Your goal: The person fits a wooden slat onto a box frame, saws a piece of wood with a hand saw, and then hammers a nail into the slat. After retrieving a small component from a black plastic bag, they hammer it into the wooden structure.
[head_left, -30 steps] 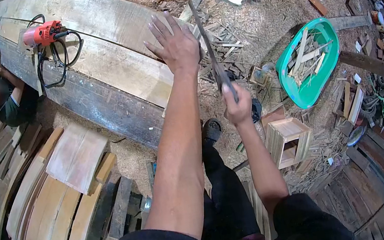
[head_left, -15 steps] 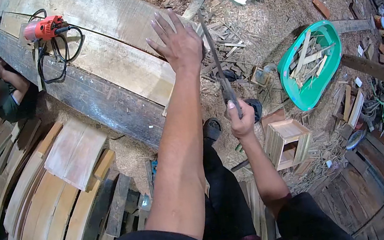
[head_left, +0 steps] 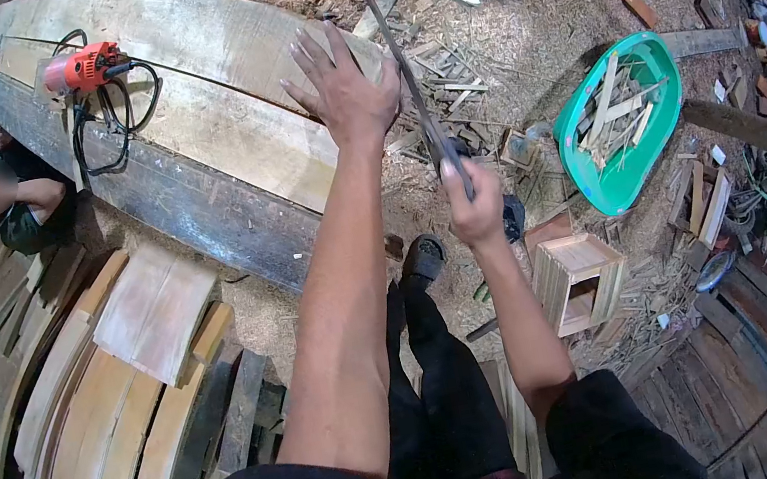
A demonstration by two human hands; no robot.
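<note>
My left hand (head_left: 343,89) lies flat near the end of a broad pale plank (head_left: 212,30), fingers spread, palm on the wood. In my right hand (head_left: 476,204) is a long, thin, dark tool that looks like a handsaw (head_left: 401,59), seen nearly edge-on. My thumb lies along its near end, and the fingers wrap below, partly hidden. The blade runs up and slightly left, past the plank's end, close beside my left hand. Whether its edge touches the wood cannot be made out.
A red power tool (head_left: 83,68) with a coiled black cord rests on the planks. A green tub (head_left: 585,170) holds wood scraps. A small wooden crate (head_left: 578,280) stands by my right forearm. Curved boards (head_left: 94,420) are stacked at left, where another person (head_left: 18,204) sits. Shavings cover the floor.
My right hand and the handsaw have moved slightly up and left. My left hand stays flat on the plank. The other person's arm has lowered.
</note>
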